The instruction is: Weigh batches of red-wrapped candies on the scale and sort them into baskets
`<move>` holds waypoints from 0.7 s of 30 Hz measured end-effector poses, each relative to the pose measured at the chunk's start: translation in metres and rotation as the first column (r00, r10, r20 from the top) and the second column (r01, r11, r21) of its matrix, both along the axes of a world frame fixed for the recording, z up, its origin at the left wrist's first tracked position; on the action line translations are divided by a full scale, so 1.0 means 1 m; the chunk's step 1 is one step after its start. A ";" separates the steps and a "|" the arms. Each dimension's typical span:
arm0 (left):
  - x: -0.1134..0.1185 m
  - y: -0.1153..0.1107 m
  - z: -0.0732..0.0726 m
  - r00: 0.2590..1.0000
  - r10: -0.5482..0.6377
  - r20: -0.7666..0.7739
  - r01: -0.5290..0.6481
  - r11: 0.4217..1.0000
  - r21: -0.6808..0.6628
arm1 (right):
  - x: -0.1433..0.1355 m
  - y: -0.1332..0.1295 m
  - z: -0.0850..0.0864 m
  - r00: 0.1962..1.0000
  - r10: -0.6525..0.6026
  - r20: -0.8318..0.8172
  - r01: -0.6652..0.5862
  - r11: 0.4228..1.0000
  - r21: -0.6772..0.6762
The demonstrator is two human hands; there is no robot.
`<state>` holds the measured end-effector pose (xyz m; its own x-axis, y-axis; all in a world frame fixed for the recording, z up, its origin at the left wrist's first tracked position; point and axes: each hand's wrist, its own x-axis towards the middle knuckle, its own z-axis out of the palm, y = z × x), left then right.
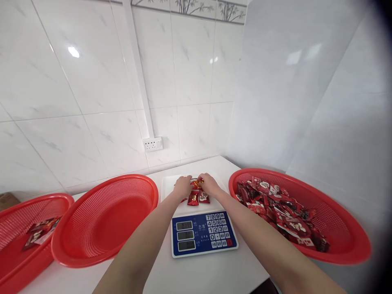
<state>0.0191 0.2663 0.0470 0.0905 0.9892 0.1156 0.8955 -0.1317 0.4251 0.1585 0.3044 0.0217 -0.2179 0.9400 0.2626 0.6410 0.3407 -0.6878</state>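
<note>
Both my hands rest on the white pan of a digital scale [168,188] with a blue keypad panel [203,233]. My left hand [182,187] and my right hand [208,184] are curled over a small pile of red candy packets [197,195] on the pan, fingers touching a packet between them. Whether either hand grips a packet is hidden by the fingers. Right of the scale, a red mesh basket [337,253] holds several red candy packets [281,214].
An empty red mesh basket [105,220] sits left of the scale. Further left, another red basket [18,241] holds a few packets [39,232]. White tiled walls enclose the corner, with a wall socket [152,143] behind the scale.
</note>
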 end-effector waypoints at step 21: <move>-0.004 -0.061 0.035 0.226 -0.090 0.970 0.175 0.983 0.051 | 0.014 -0.074 0.042 0.404 0.004 -0.915 -0.454 0.869 -0.197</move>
<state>0.0154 0.2054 0.0822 0.0832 0.9827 0.1656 -0.2285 -0.1430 0.9630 0.1730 0.2300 0.0634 -0.3067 0.9458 0.1071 -0.4420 -0.0418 -0.8961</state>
